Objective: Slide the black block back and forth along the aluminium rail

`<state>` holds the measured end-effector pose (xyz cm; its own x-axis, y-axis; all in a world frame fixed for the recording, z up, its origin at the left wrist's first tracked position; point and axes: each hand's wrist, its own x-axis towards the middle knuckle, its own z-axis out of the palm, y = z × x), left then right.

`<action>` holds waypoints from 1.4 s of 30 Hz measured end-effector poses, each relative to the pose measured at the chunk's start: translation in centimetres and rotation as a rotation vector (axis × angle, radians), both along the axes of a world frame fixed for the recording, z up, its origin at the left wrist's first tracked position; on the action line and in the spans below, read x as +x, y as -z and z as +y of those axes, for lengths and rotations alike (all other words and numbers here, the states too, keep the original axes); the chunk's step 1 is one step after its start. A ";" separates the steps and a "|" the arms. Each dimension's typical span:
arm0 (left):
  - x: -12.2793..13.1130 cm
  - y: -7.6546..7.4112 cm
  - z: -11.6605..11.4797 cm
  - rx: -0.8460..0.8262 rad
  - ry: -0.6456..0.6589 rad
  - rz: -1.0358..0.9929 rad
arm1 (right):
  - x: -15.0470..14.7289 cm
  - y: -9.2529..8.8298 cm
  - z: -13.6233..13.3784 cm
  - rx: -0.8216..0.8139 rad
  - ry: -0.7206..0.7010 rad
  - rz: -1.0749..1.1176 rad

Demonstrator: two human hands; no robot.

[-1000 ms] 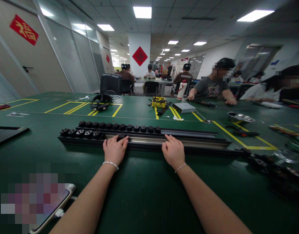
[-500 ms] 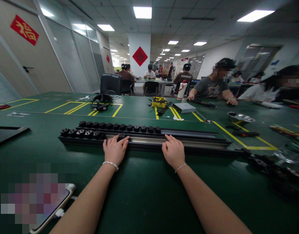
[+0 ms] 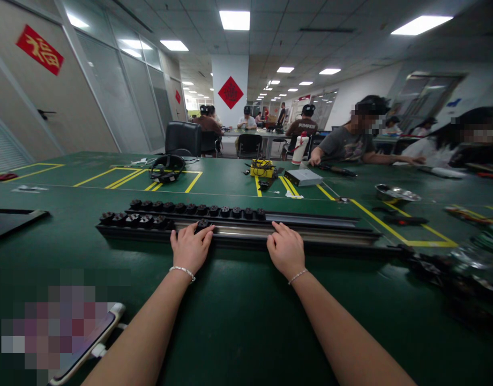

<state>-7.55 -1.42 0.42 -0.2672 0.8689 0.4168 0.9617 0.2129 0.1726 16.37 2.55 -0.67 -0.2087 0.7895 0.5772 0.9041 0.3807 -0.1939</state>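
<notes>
Two long black rails lie side by side across the green table. The near rail has a shiny metal channel and several black modules at its left end. Along the far rail runs a row of several black modules. My left hand has its fingers around a single black module in the near rail. On the near rail's edge rests my right hand, its fingers partly spread and holding nothing.
A phone lies at the front left, a black tray behind it. Beyond the rails are a headset, a grey box and a metal bowl. Dark cables lie at the right. Across the table sits a person.
My left hand and the module in it have shifted very slightly to the right. The person across the table has stretched an arm toward the right. My right hand stays in place.
</notes>
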 end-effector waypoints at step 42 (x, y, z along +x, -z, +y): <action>0.3 -0.1 -0.1 -0.045 0.026 0.002 | 0.0 -0.1 0.0 -0.006 -0.004 0.002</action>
<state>-7.26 -1.49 0.54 -0.2435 0.8932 0.3779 0.9674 0.1956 0.1612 16.40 2.54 -0.58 -0.2108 0.7924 0.5725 0.9024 0.3829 -0.1977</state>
